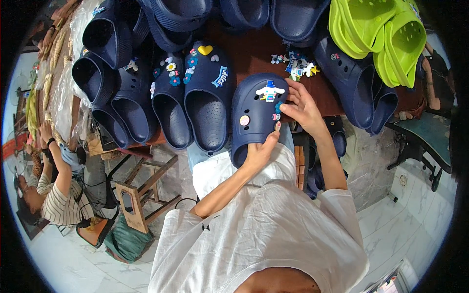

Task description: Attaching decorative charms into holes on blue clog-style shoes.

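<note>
My left hand [261,154] reaches into the foot opening of a navy blue clog [250,103], its thumb on the outside, holding the shoe over my lap with its toe pointing away. My right hand [302,106] grips the clog's right side, with the thumb pressed by a blue flower charm [279,107]. A white long-eared character charm [270,92] sits near the toe, and a round pale charm [245,120] on the left side. Just beyond the clog lies a small pile of loose charms [304,67].
Decorated navy clogs [207,115] stand to the left on the dark red table [254,61]; more line the back. Lime green clogs [398,44] rest on navy ones at the right. A wooden stool [132,207] and another person [63,195] are at the left.
</note>
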`<state>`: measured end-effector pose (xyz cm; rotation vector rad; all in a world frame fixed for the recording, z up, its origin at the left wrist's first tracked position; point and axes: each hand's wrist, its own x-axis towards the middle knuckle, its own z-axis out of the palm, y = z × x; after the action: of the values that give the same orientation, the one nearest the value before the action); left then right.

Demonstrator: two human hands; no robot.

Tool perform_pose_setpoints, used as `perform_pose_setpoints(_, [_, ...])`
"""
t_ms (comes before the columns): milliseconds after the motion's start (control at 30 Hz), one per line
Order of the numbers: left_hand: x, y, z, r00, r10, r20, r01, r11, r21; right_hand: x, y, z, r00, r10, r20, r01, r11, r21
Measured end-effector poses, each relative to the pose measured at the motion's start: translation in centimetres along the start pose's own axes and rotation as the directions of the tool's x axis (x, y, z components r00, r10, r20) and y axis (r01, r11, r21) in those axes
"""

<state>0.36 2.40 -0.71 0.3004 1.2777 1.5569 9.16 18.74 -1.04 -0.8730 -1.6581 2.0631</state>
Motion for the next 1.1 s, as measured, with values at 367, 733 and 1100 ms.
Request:
perform_pose_setpoints(367, [0.1, 0.2, -0.2, 0.996, -0.093, 0.004, 0.092, 0.995, 0.031, 0.4, -0.5, 0.9, 0.988, -0.103, 0.116, 0.098, 0.994, 0.047])
perform_pose_setpoints(733, [0.5, 0.3, -1.1, 0.999, -0.047, 0.023, 0.045, 0.997, 0.06, 0.5, -0.2, 1.0, 0.986, -0.117, 0.122, 0.121, 0.992, -0.027])
perform_pose_setpoints(1100, [1.3, -0.2, -2.0, 0.989, -0.102, 0.11, 0.131, 0.944, -0.302, 0.3, -0.2, 0.8, 0.996, -0.071, 0.058, 0.066, 0.995, 0.077])
